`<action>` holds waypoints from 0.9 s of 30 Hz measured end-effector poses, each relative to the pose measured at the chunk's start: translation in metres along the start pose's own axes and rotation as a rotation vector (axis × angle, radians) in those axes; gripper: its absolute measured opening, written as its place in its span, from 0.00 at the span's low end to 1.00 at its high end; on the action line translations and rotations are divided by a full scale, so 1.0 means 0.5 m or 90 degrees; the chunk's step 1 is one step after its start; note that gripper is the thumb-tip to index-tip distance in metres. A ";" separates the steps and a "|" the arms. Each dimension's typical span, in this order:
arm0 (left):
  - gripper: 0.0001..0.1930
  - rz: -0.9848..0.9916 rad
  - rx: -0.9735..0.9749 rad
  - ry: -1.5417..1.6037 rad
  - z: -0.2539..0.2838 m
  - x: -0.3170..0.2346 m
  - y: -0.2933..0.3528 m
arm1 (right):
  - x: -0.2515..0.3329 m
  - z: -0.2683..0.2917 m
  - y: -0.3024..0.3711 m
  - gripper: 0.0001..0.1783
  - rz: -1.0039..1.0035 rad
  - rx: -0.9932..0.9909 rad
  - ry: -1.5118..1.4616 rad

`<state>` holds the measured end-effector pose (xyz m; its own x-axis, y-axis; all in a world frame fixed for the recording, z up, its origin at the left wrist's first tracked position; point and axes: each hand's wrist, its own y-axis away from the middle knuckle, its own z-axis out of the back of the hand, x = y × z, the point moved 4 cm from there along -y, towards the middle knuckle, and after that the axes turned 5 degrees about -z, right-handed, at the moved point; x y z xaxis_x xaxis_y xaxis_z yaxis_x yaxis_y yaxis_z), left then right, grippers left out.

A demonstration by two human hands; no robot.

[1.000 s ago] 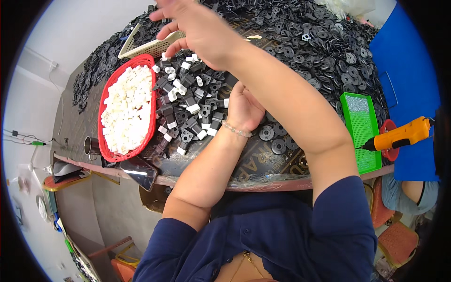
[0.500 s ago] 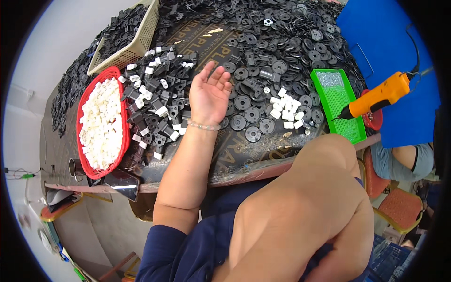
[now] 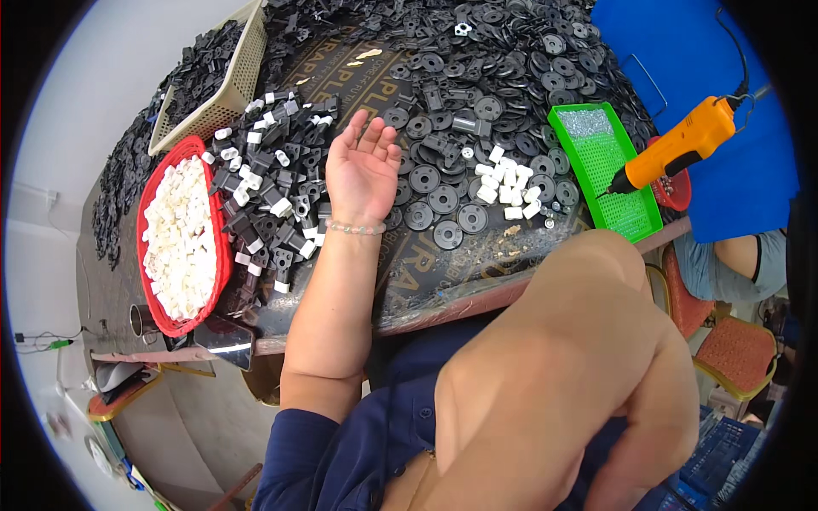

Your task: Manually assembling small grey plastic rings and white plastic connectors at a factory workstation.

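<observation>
My left hand (image 3: 365, 175) rests palm up on the worktop with its fingers spread and loosely curled. It holds nothing. A beaded bracelet (image 3: 356, 228) circles its wrist. Beside it on the left lies a heap of black plastic parts with white ends (image 3: 274, 175). To its right are loose black discs (image 3: 443, 198), some close against the hand. A small pile of white plastic pieces (image 3: 511, 180) sits farther right on the discs. No part of my right hand can be made out; bare legs (image 3: 545, 366) fill the lower right.
A red basket (image 3: 223, 247) of white pieces stands left, below a cream crate (image 3: 243, 81) of black parts. At right, an orange electric screwdriver (image 3: 686, 143) hangs over a green tray (image 3: 637, 200) of small metal pieces. Behind it is a red bowl (image 3: 679, 192). A phone (image 3: 230, 341) lies at the table edge.
The view has shifted slightly, so most table items appear a little to the left. My left hand stays open, palm up, in much the same pose.
</observation>
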<state>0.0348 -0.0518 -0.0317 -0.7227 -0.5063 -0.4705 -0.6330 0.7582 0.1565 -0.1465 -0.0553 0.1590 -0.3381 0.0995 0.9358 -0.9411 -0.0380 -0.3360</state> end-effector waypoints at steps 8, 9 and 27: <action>0.18 -0.013 -0.004 -0.007 0.002 -0.009 0.002 | -0.001 -0.001 0.043 0.13 -0.075 -0.046 0.146; 0.18 -0.006 -0.001 -0.006 -0.009 0.003 0.000 | -0.011 0.016 -0.002 0.14 -0.089 -0.060 0.167; 0.29 0.290 0.213 -0.207 -0.037 0.045 0.039 | -0.257 0.186 0.027 0.21 -0.112 -0.196 0.393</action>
<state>0.0007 -0.0561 -0.0231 -0.7442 0.0055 -0.6679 -0.1249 0.9812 0.1473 -0.1154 -0.1608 0.0442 -0.0350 0.6267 0.7785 -0.9092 0.3034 -0.2852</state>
